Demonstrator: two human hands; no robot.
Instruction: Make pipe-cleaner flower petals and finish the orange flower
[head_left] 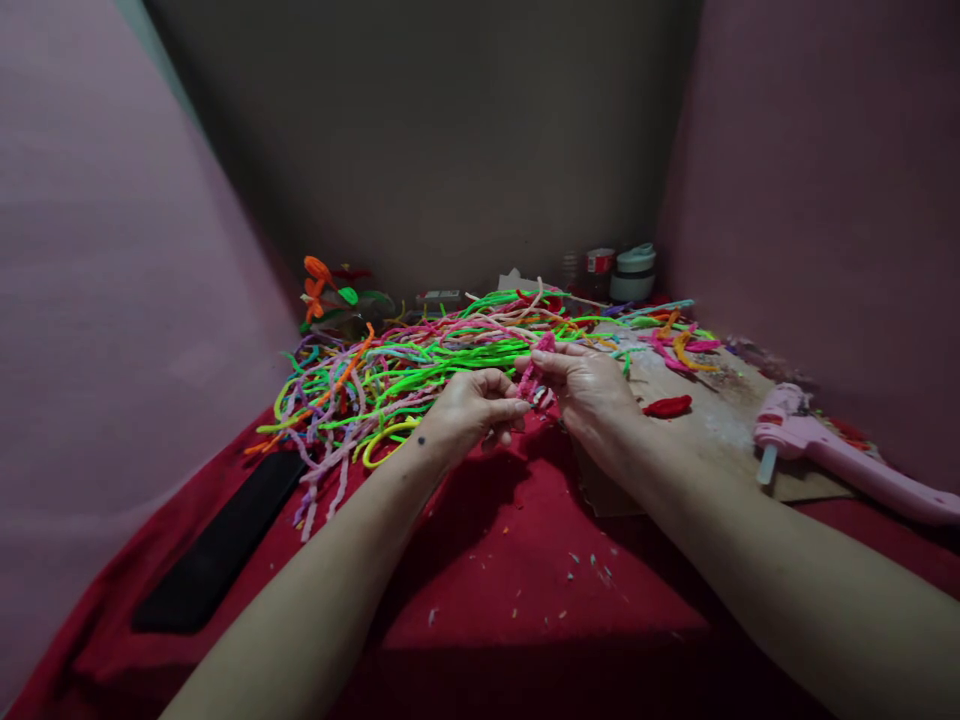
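My left hand (472,405) and my right hand (589,385) meet at the middle of the red cloth (510,560), both with fingers pinched around a small pink pipe-cleaner piece (536,375) held between them. Just behind the hands lies a big heap of pipe cleaners (420,365) in green, purple, orange, pink and yellow. A small red fuzzy piece (667,406) rests on the cardboard sheet (712,420) to the right of my right hand.
A pink glue gun (832,445) lies at the right on the cardboard. A flat black bar (217,545) sits at the left on the cloth. An orange pipe-cleaner flower (322,285) and small jars (630,272) stand at the back. Pink walls close in both sides.
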